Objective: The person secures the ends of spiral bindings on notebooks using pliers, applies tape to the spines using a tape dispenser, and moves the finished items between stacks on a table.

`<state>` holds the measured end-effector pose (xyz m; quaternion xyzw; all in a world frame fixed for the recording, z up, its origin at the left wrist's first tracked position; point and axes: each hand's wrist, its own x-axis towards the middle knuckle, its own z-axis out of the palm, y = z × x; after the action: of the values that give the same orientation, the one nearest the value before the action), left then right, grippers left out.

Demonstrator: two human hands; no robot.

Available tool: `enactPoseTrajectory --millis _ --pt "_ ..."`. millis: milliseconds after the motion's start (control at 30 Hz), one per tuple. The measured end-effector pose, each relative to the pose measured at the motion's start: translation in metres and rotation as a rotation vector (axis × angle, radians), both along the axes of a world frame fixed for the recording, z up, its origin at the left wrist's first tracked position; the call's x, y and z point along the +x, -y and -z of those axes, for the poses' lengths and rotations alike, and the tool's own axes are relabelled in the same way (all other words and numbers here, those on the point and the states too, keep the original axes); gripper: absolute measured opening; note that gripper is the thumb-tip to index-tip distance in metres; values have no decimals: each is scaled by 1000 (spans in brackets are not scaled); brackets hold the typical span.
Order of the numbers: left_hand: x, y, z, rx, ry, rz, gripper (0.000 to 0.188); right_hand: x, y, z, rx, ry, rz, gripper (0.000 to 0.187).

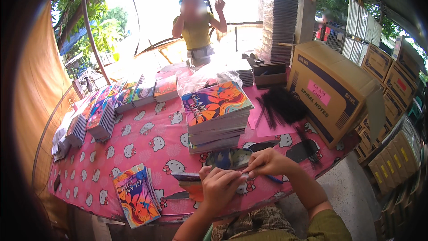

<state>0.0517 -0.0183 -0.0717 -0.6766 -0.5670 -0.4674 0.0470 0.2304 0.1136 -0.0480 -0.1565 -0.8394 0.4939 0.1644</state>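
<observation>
My left hand (221, 186) is closed round a notebook (187, 177) at the table's near edge; its dark edge and a bit of orange cover show left of the fingers. My right hand (271, 162) meets the left fingertips with thumb and forefinger pinched; whatever is between them is too small to make out. Beside the right hand lies a slim blue tool or pen (274, 179), partly hidden. Just beyond both hands sits a dark patterned item (229, 157). To the left, a few colourful spiral notebooks (137, 196) lie fanned near the edge.
A tall notebook stack (218, 125) stands ahead on the pink patterned tablecloth (156, 143). More notebook piles (101, 118) line the far left. Black spiral coils (285, 107) lie beside a large carton (334, 91) on the right. Across the table stands a person (198, 31), both arms raised.
</observation>
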Motion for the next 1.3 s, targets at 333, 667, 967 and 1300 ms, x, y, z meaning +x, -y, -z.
enactPoseTrajectory --millis 333,667,967,1300 --pt "2 3 -16 -84 -75 -127 21 3 35 -16 165 29 169 27" --pt "-12 6 -3 -144 -52 -92 18 2 50 -4 438 -55 355 23" --pt "-14 9 -2 -117 -70 -102 15 3 42 -7 540 88 209 24" --pt "-8 15 -9 -24 73 -115 32 -47 -37 83 887 446 70 36"
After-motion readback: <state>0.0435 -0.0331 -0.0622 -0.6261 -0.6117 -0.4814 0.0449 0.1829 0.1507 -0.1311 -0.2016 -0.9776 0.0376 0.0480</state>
